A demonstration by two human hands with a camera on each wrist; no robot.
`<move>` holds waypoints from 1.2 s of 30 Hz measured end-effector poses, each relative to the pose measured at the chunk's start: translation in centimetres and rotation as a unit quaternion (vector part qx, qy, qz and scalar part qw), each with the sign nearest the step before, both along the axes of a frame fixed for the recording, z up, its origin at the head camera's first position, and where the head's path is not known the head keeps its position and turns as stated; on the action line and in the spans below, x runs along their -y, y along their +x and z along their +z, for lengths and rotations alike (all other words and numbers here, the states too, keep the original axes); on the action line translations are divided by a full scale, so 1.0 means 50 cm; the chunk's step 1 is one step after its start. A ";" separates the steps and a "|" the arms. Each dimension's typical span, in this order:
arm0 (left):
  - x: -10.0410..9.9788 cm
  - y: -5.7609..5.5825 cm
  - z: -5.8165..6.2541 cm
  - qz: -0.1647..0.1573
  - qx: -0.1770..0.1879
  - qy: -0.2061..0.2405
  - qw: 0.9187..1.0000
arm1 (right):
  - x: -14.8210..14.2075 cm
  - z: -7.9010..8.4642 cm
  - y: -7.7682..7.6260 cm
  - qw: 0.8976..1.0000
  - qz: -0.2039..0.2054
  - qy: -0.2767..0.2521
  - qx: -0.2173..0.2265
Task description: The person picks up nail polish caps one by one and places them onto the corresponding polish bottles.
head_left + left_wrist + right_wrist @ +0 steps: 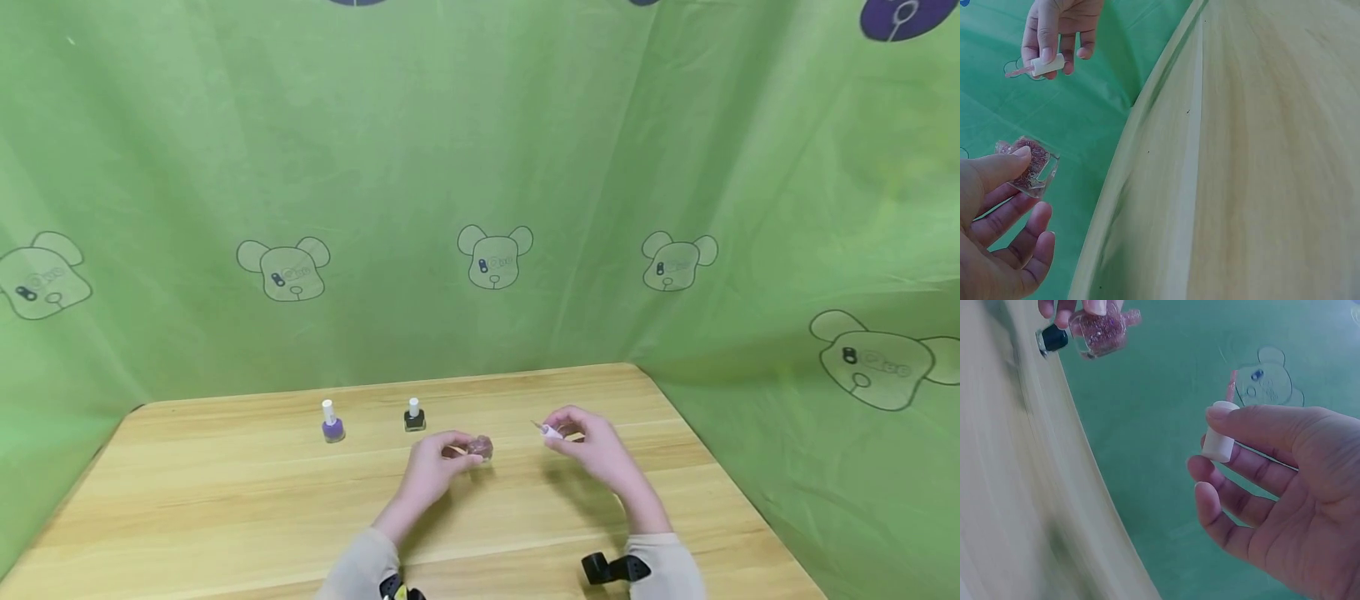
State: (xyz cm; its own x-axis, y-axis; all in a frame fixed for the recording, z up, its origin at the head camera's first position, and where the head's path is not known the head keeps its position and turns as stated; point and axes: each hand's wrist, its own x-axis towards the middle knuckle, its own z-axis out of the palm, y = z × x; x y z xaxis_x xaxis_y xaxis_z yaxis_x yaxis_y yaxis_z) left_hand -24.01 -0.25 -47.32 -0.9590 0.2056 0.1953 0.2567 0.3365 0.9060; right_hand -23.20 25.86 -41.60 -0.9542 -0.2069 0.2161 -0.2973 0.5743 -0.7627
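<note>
A clear nail polish bottle [1036, 164] with pink glitter inside is pinched between the thumb and fingers of my left hand [437, 463], held above the table. Its neck stands uncapped in the right wrist view. My right hand [596, 446] pinches the white nail polish cap [1220, 434], whose brush [1232, 386], coated in pink, points away from the palm. Cap and bottle are apart, with a gap between the two hands. Beyond my left hand, a black nail polish bottle [414, 419] with a white cap stands upright on the table.
A purple nail polish bottle [333, 428] with a white cap stands at the left on the wooden table [225, 500]. Green curtains [405, 167] printed with bear heads hang behind the table and along its sides. A black wrist camera [597, 568] sits at my right sleeve.
</note>
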 end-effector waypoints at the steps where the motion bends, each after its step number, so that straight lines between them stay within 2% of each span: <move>1: 0.003 0.002 0.000 0.001 -0.004 -0.003 1.000 | 0.006 0.001 0.001 1.000 -0.001 0.002 -0.002; 13: 0.023 0.019 -0.011 0.016 -0.027 -0.016 0.999 | 0.061 0.009 0.017 0.999 0.014 0.037 -0.020; 25: 0.014 0.025 -0.002 -0.006 -0.029 -0.029 0.999 | 0.082 0.020 0.027 0.993 0.013 0.092 -0.073; 31: 0.009 0.030 0.000 -0.008 -0.028 -0.034 0.999 | 0.087 0.026 0.032 0.992 0.012 0.102 -0.075; 36: 0.008 0.039 0.000 -0.014 -0.048 -0.033 0.998 | 0.093 0.030 0.039 0.990 0.020 0.113 -0.083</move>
State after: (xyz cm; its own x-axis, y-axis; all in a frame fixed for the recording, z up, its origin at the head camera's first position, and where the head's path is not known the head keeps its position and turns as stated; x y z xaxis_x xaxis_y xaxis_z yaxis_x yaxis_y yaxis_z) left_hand -22.08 -0.62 -47.34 -0.9301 0.2481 0.2709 0.3515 0.3867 0.8526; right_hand -21.24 21.22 -40.08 -0.8993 -0.3047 0.3138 -0.4341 0.7103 -0.5541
